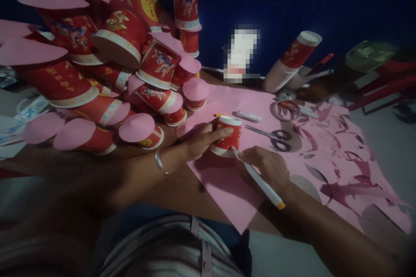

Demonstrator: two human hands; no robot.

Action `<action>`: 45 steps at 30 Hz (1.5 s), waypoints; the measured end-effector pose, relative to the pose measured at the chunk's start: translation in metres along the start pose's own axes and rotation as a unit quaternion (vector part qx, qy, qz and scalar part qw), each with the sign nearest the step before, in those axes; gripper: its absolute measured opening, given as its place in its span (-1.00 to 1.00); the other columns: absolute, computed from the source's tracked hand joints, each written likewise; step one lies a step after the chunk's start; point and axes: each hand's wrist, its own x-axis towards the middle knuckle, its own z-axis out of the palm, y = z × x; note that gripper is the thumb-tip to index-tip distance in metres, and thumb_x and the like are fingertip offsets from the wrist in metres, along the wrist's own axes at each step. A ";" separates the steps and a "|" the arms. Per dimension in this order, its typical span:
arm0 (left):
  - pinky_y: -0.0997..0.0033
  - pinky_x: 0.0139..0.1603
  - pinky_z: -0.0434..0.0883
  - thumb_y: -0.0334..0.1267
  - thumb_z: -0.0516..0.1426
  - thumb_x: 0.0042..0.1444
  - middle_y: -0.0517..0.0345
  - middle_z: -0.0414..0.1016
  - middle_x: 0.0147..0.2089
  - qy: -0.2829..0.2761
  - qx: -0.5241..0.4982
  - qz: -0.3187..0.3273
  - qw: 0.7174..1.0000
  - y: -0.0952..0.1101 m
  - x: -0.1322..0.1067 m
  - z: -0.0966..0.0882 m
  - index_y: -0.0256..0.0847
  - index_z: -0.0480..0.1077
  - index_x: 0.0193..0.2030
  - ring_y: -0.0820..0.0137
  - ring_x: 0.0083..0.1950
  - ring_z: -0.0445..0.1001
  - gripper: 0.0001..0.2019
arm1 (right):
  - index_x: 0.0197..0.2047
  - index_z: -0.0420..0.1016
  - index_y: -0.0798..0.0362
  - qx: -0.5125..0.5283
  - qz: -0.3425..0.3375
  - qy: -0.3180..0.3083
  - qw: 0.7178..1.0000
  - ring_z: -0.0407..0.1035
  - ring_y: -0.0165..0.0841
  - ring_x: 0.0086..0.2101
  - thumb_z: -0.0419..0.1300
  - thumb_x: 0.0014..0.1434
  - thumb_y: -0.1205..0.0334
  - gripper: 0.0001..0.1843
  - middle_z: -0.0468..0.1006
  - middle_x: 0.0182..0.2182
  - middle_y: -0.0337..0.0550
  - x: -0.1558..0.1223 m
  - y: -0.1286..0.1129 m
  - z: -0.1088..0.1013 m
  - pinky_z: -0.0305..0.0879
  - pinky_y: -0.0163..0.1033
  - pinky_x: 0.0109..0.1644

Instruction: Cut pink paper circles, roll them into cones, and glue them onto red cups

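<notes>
A red printed paper cup [227, 136] stands upside down on a pink paper sheet [224, 186]. My left hand [201, 138] is wrapped round the cup's left side, holding it against the paper. My right hand [266, 166] grips a white pen with an orange end [260, 179], and the pen's tip touches the paper at the cup's lower right rim.
A big pile of red cups with pink paper cones [107, 60] fills the left. Scissors [271, 135], a white glue stick [248, 116], a tape roll [286, 110], a stack of cups lying down [289, 62] and pink paper offcuts [338, 155] lie to the right.
</notes>
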 end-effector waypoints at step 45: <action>0.16 0.03 0.48 -0.05 0.38 0.07 -0.06 0.64 -0.09 0.009 -0.041 0.009 0.999 -0.001 0.001 0.001 -0.28 0.44 0.04 0.20 -0.07 0.61 -0.51 | -0.14 0.45 0.12 0.015 0.009 -0.021 1.000 0.45 -0.44 -0.48 0.28 0.20 0.54 -0.79 0.58 -0.43 -0.23 -0.009 -0.004 -0.001 0.33 -0.33 -0.42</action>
